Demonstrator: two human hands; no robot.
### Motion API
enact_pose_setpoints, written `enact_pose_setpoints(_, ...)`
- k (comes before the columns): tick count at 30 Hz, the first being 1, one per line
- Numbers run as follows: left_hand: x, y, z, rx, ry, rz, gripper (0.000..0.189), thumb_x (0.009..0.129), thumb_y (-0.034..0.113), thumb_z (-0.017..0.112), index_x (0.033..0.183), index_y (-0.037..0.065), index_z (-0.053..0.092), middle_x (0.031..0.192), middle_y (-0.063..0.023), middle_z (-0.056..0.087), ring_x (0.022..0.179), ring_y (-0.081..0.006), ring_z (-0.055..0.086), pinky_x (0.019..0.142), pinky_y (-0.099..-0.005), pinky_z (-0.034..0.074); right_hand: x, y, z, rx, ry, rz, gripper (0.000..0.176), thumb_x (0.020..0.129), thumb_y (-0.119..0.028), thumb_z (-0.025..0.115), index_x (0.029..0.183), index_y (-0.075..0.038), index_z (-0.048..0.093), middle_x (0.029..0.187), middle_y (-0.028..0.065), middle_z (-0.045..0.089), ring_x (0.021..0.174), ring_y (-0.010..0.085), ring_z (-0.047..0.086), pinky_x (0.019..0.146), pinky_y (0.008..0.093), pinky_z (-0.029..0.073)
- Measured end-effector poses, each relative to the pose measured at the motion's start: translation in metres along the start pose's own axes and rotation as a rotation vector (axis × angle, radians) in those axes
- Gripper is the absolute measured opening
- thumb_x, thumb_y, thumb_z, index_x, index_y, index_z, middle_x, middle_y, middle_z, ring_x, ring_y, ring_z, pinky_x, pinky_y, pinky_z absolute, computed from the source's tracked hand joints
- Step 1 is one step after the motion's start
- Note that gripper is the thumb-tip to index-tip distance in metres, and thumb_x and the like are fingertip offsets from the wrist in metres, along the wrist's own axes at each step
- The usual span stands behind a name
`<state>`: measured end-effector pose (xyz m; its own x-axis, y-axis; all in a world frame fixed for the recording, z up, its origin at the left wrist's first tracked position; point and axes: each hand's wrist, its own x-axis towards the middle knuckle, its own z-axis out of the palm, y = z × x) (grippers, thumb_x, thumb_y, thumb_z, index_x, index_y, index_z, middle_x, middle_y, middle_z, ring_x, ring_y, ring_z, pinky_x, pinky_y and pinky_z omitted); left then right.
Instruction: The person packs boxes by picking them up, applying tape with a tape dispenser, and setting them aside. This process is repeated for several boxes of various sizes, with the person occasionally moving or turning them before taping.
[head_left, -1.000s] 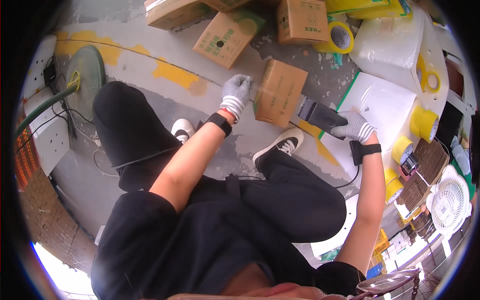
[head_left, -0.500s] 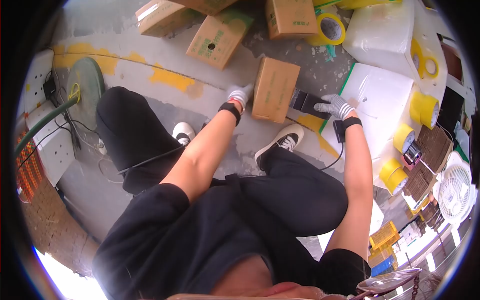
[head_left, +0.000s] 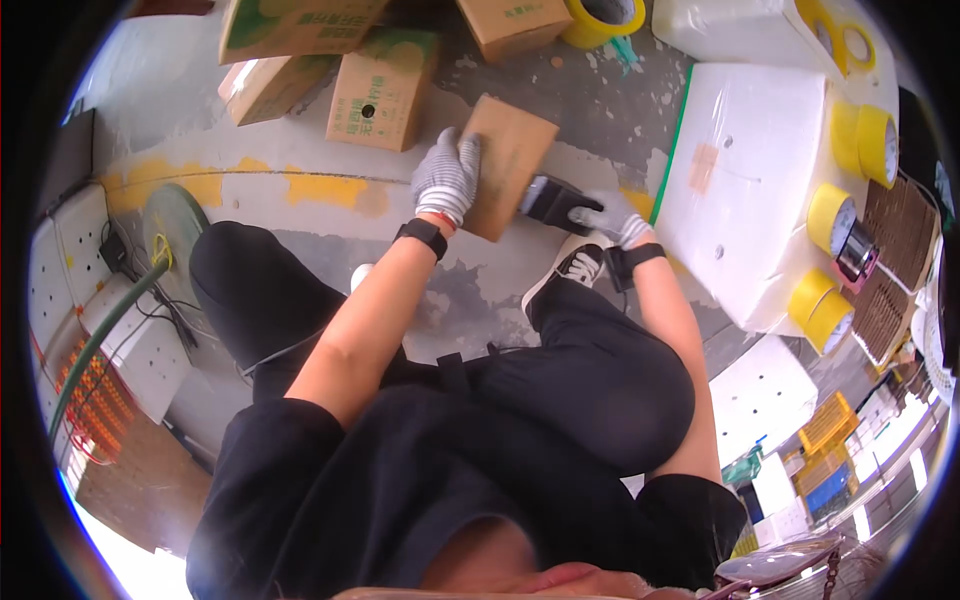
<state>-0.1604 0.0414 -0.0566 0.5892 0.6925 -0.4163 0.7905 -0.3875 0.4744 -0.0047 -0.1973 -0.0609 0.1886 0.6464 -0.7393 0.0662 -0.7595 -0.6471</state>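
A small brown cardboard box (head_left: 510,165) stands slanted in front of me on the floor. My left hand (head_left: 445,180), in a striped grey-white glove, grips its left side, with the thumb at the edge. My right hand (head_left: 612,218), gloved too, is closed around a black block-shaped handheld device (head_left: 553,203). The device's lighter end points at the box's right side, right at its surface. Black straps circle both wrists.
More printed cartons (head_left: 380,95) stand ahead to the left. A white foam box (head_left: 745,180) with green edging is at my right, yellow tape rolls (head_left: 832,218) beside it. A green hose (head_left: 110,330) and cables run along the left. My shoe (head_left: 580,268) is close to the device.
My left hand has come onto the box's left side, and the box now leans at more of a slant. The device has moved left with it. The whole view has shifted.
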Motion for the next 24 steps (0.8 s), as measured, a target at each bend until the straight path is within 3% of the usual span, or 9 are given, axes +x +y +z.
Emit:
enact_pose_setpoints(1,-0.005,0.008,0.001,0.01,-0.032,0.004,0.047,0.092,0.047,0.038,0.117,0.01,0.054,0.102,-0.0197,0.063,0.095,-0.0379,0.059,0.082,-0.0459,0.046,-0.011,0.021,-0.003,-0.118,0.087,-0.035,0.044,0.075,-0.043,0.068,0.091,-0.001,0.064,0.072,0.0167,0.062,0.066,0.0258,0.059,0.065,0.0353,0.047)
enact_pose_setpoints(2,-0.005,0.017,-0.003,0.062,-0.056,-0.04,0.044,0.093,0.045,0.036,0.113,0.012,0.056,0.101,-0.0177,0.063,0.094,-0.0377,0.059,0.082,-0.0462,0.046,-0.018,0.055,0.006,0.143,0.11,-0.028,0.044,0.073,-0.041,0.07,0.09,-0.001,0.064,0.07,0.0161,0.061,0.064,0.0244,0.059,0.063,0.0348,0.047)
enact_pose_setpoints(4,-0.004,0.011,-0.001,0.061,-0.055,0.058,0.042,0.094,0.043,0.034,0.108,0.012,0.058,0.1,-0.016,0.064,0.093,-0.0373,0.059,0.081,-0.0466,0.046,-0.019,0.061,0.015,0.061,0.255,-0.03,0.042,0.072,-0.039,0.071,0.088,-0.001,0.064,0.069,0.0155,0.06,0.063,0.0222,0.059,0.063,0.0335,0.047)
enact_pose_setpoints(11,0.0,0.012,-0.004,0.078,-0.101,0.056,0.04,0.095,0.041,0.032,0.103,0.012,0.058,0.096,-0.0162,0.065,0.088,-0.0378,0.06,0.079,-0.047,0.046,-0.061,0.048,-0.001,-0.014,0.289,0.187,0.046,0.069,-0.046,0.073,0.08,-0.002,0.065,0.061,0.0135,0.06,0.057,0.0234,0.058,0.059,0.033,0.048)
enact_pose_setpoints(16,-0.003,0.017,-0.005,0.138,-0.076,0.051,0.039,0.094,0.041,0.033,0.1,0.011,0.057,0.086,-0.0186,0.065,0.081,-0.0379,0.062,0.072,-0.0475,0.048,-0.03,-0.015,-0.005,-0.487,0.19,0.294,0.063,0.073,-0.064,0.054,0.09,-0.004,0.066,0.09,0.0204,0.065,0.088,0.0381,0.061,0.075,0.0433,0.048)
enact_pose_setpoints(18,-0.014,0.024,-0.004,0.164,0.118,0.138,0.045,0.089,0.038,0.045,0.121,0.006,0.048,0.105,-0.0174,0.061,0.099,-0.0341,0.057,0.085,-0.0486,0.042,-0.024,-0.035,-0.003,-0.516,0.236,0.249,0.058,0.075,-0.059,0.055,0.091,-0.005,0.067,0.096,0.0208,0.064,0.091,0.0384,0.06,0.078,0.0435,0.048)
enact_pose_setpoints(20,-0.044,0.063,-0.024,0.09,0.105,0.196,0.083,0.078,0.049,0.057,0.141,0.003,0.025,0.137,-0.025,0.035,0.126,-0.0402,0.034,0.099,-0.0607,0.028,-0.01,-0.02,0.005,-0.507,0.274,0.087,0.055,0.079,-0.055,0.051,0.103,-0.008,0.066,0.103,0.0221,0.062,0.097,0.0394,0.059,0.082,0.0447,0.047)
enact_pose_setpoints(22,-0.05,0.073,-0.012,0.209,-0.116,0.067,0.1,0.063,0.053,0.071,0.144,0.017,0.024,0.145,-0.025,0.021,0.131,-0.044,0.026,0.101,-0.0655,0.022,-0.001,-0.017,0.002,-0.574,0.317,-0.122,0.052,0.08,-0.047,0.053,0.119,-0.013,0.057,0.118,0.0173,0.056,0.111,0.0357,0.052,0.093,0.0402,0.042)
enact_pose_setpoints(24,-0.042,0.069,-0.018,0.156,0.018,0.065,0.095,0.058,0.045,0.075,0.14,0.024,0.031,0.131,-0.0208,0.037,0.118,-0.0385,0.04,0.091,-0.0556,0.035,0.014,-0.024,0.001,-0.598,0.363,-0.381,0.06,0.076,-0.048,0.06,0.125,-0.014,0.055,0.123,0.0177,0.055,0.116,0.0348,0.05,0.098,0.0377,0.041)
